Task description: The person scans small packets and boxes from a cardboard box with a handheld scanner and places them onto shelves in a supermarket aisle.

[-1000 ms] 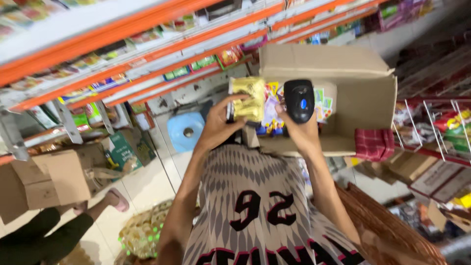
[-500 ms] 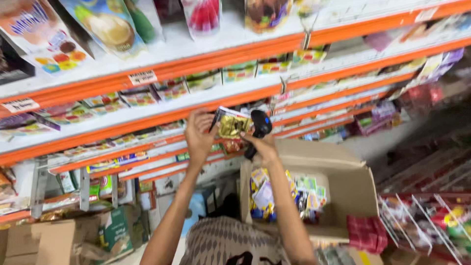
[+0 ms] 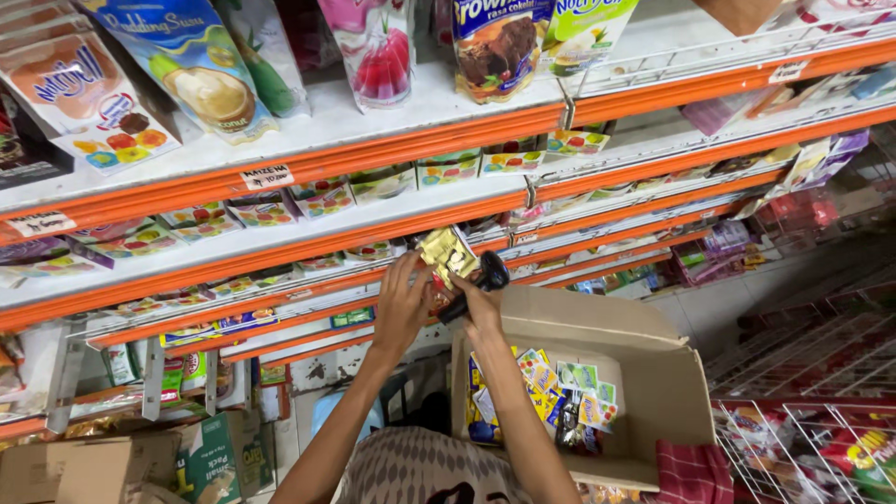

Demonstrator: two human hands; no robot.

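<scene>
1. Gold sachet packets: a small bundle raised in front of the orange-edged shelf, at the centre of the scene, tilted and fanned slightly.
2. Left hand: fingers curled about the lower left side of the packets, gripping them.
3. Right hand: closed around the grip of a black handheld scanner, which sits just right of the packets and touches them.
4. Open cardboard box: below and to the right of the hands, near the person's body; it holds many small colourful sachets.
5. Shelving: several white tiers with orange front edges, stocked with rows of small packets; large pudding-mix pouches stand on the top tier.
6. Red cloth: draped over the box's near right edge.
7. Wire baskets: far right, holding red packs.
</scene>
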